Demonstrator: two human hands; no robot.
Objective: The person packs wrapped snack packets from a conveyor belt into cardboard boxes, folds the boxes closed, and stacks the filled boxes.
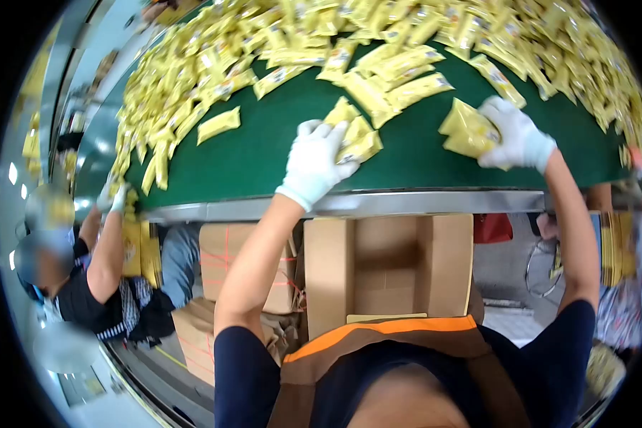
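Note:
Both my hands wear white gloves and are over the green belt. My left hand [317, 158] is closed on a few yellow packets [357, 135] near the belt's front edge. Further right, my right hand [513, 135] grips yellow packets [467, 130] from their right side. Between and beyond the hands, several loose yellow packets [419, 90] lie on the green belt [250, 160]. A large heap of the same packets [185, 85] stretches along the far side.
An open cardboard box [329, 274] stands below the belt's metal edge [435, 202] in front of me. Taped cartons [225, 260] are left of it. A co-worker [107, 278] sits at the far left, gloved hands at the belt. Another person's arm [599, 196] shows at right.

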